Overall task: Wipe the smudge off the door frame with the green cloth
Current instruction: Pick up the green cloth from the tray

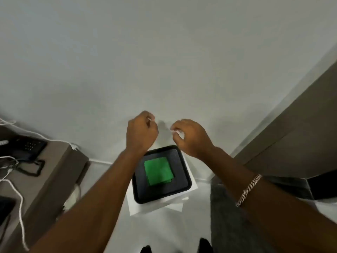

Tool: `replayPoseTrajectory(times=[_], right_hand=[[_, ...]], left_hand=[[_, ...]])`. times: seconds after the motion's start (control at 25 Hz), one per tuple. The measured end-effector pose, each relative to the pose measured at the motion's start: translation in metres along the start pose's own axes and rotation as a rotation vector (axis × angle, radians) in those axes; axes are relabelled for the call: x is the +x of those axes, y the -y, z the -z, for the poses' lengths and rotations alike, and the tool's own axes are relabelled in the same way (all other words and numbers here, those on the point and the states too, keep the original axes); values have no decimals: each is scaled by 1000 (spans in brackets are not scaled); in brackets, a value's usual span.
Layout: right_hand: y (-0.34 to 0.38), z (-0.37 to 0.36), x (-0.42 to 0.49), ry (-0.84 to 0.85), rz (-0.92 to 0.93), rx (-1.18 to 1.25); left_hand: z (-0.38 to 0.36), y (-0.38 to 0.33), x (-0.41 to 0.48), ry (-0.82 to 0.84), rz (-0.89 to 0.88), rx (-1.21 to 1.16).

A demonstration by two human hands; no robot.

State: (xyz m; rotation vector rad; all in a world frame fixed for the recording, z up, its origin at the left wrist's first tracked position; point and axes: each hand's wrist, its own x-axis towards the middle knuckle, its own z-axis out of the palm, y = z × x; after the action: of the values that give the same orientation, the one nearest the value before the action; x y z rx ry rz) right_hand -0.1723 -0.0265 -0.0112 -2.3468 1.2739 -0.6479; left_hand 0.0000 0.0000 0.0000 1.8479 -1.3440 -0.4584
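Note:
A folded green cloth (158,170) lies flat in a black square tray (179,190) on a white stand below me. My left hand (141,132) hovers above the tray's far left corner, fingers curled shut with nothing seen in them. My right hand (189,137) hangs above the tray's far right corner, fingers loosely bent and apart, empty. Both hands are raised in front of a plain pale wall (164,61). A brown door frame or door panel (291,128) runs up the right side. I cannot make out a smudge.
A brown side table (54,172) at the left carries a black telephone (27,148) and white cables (16,194). A dark grey rug (224,216) lies on the floor at the right. The toes of my shoes (204,245) show at the bottom edge.

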Motion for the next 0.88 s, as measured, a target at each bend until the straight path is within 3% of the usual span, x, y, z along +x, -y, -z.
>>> replayPoseTrajectory(times=[0.2,0.48,0.64,0.76,0.88], right_hand=[[-49,-109,-51,278,-124,6],[-49,-163,-55,208,-244,62],[-54,-169,-55,179,-288,118],[-49,-149,-55,168,-287,171],[-38,-105,-63,67,-199,123]], left_hand=[[-79,122,-72,242,522,22],[-110,146,-73,178,695,-33],[-101,134,-63,200,1044,-484],[-83,110,-64,240,1081,-614],[-66,73,-56,330,982,-677]])
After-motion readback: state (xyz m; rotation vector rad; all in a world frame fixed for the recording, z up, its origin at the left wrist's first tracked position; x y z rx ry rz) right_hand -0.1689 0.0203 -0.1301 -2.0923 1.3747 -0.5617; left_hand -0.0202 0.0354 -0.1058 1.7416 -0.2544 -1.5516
